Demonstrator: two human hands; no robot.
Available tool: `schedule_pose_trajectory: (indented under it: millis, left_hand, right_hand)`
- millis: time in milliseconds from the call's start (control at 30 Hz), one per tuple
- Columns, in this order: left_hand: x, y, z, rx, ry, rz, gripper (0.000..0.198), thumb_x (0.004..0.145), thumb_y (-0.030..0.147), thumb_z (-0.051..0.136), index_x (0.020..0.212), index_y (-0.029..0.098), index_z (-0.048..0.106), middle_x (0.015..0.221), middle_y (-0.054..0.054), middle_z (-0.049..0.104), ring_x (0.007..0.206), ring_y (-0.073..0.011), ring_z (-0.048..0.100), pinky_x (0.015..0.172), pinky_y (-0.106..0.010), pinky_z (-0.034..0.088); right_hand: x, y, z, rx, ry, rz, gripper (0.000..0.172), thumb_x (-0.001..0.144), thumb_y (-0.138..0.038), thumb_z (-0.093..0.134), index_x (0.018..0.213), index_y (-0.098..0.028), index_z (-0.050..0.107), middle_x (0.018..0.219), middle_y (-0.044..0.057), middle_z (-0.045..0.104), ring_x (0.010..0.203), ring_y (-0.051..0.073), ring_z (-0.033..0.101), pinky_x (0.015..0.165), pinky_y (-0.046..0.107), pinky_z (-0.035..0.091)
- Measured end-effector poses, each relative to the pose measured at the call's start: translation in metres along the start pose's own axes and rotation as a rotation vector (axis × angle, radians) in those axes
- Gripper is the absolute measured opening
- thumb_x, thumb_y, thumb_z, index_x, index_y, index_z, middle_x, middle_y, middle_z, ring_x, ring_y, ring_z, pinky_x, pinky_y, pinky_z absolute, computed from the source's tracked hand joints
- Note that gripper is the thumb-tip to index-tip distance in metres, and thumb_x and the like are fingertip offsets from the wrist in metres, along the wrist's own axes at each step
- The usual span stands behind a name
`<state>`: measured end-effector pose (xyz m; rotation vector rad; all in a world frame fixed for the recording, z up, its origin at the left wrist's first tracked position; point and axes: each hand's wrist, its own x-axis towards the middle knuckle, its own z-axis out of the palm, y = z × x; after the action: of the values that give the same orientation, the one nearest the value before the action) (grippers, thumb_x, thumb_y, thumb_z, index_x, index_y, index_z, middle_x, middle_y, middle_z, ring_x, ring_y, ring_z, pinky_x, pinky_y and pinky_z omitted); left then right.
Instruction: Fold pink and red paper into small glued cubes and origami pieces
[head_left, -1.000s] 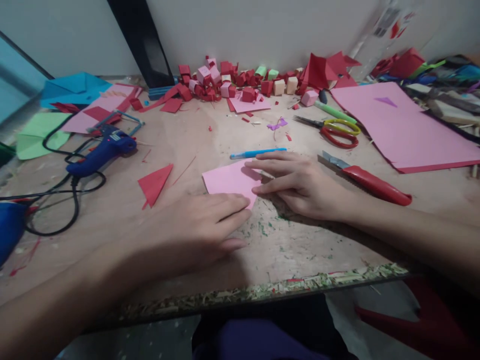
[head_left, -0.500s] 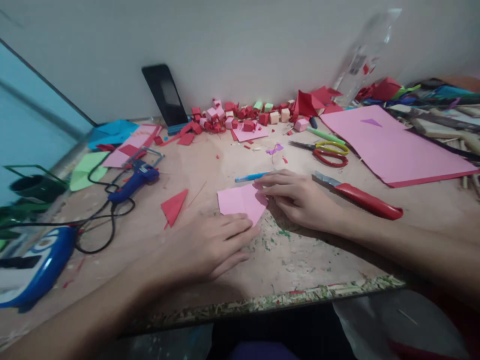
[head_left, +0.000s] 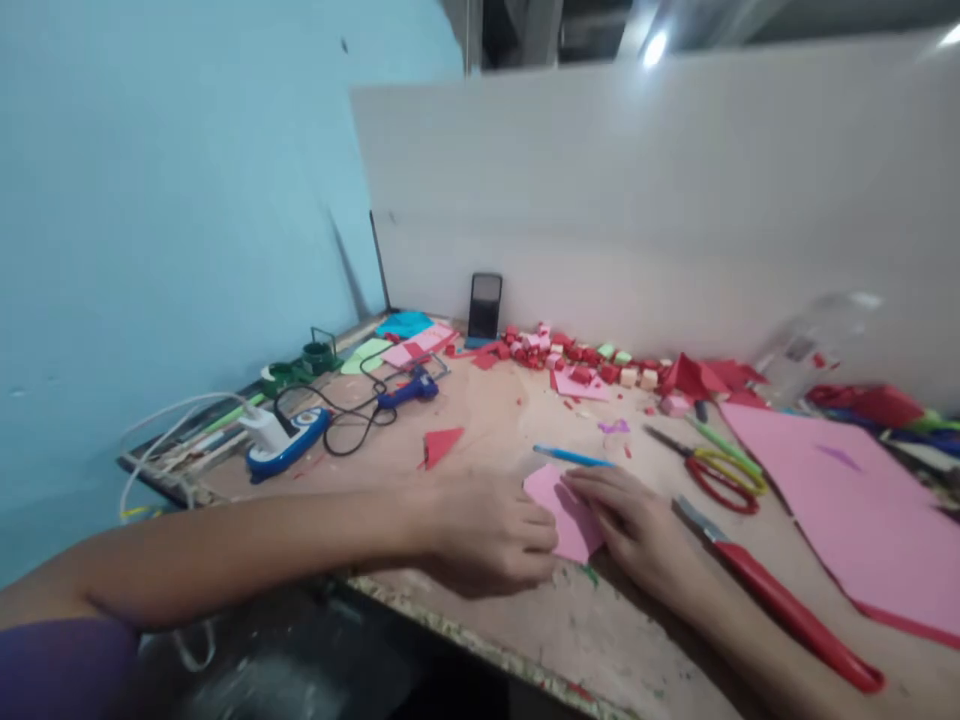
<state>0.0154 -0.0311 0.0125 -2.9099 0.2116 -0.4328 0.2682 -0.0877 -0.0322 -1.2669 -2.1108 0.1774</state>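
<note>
A small pink paper piece lies on the table between my two hands, creased and partly covered by fingers. My left hand is at its left edge, fingers curled together; whatever they pinch is hidden. My right hand rests on the paper's upper right part, its fingers stretched out flat. Just beyond the paper lies a blue pen, its right end near my right fingertips. A red paper triangle sits to the left, beyond my left wrist.
Right of my right hand are red-handled cutters, scissors and large pink sheets. Small paper cubes line the back beside a phone. A blue glue gun and power strip with cables occupy the left.
The view has swung left and up, showing more wall. My left hand has gone from lying spread at the paper's near side to curled at its left edge, and the paper looks turned.
</note>
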Motion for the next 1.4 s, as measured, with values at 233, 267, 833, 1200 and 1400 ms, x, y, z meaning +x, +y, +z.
schedule_pose_trajectory:
  millis: [233,267,833,1200,1400]
  left_hand:
    - [0.002,-0.013,0.009,0.144,0.065,-0.079,0.025,0.095,0.029,0.065,0.073,0.020,0.055,0.070,0.000,0.060,0.062,-0.0164,0.052,0.058,-0.036,0.040]
    - [-0.002,-0.018,0.018,0.147,0.083,-0.076,0.028,0.095,0.029,0.067,0.071,0.021,0.054,0.068,0.001,0.059,0.060,-0.0157,0.051,0.056,-0.035,0.039]
    - [-0.007,-0.017,0.016,-0.155,0.013,-0.242,0.021,0.092,0.038,0.072,0.086,0.020,0.064,0.090,0.000,0.069,0.081,-0.0170,0.062,0.067,-0.031,0.041]
    - [-0.014,-0.035,0.044,-0.117,0.039,-0.142,0.019,0.102,0.030,0.061,0.087,0.019,0.066,0.088,-0.002,0.070,0.078,-0.0149,0.065,0.067,-0.027,0.045]
    - [-0.019,-0.044,0.067,-0.020,0.051,-0.116,0.016,0.103,0.030,0.061,0.091,0.022,0.066,0.091,0.001,0.071,0.076,-0.0117,0.064,0.062,-0.022,0.044]
  right_hand:
    - [0.007,-0.003,-0.001,-0.039,-0.073,0.019,0.034,0.098,-0.019,0.053,0.122,-0.025,0.076,0.125,0.011,0.076,0.115,0.027,0.071,0.102,0.038,0.055]
    - [0.009,-0.004,-0.001,-0.036,-0.091,-0.005,0.033,0.098,-0.019,0.054,0.121,-0.025,0.076,0.126,0.010,0.076,0.114,0.026,0.071,0.101,0.036,0.055]
    - [0.010,-0.018,-0.003,0.102,-0.018,0.109,0.029,0.098,-0.020,0.055,0.114,-0.025,0.079,0.120,0.008,0.078,0.111,0.024,0.071,0.100,0.037,0.055]
    - [0.015,-0.038,-0.015,0.081,-0.011,0.100,0.031,0.099,-0.019,0.054,0.111,-0.027,0.081,0.116,0.005,0.079,0.107,0.023,0.073,0.096,0.033,0.057]
    - [0.013,-0.035,-0.016,0.083,0.004,0.107,0.031,0.099,-0.021,0.055,0.116,-0.027,0.080,0.121,0.006,0.078,0.113,0.024,0.071,0.102,0.035,0.054]
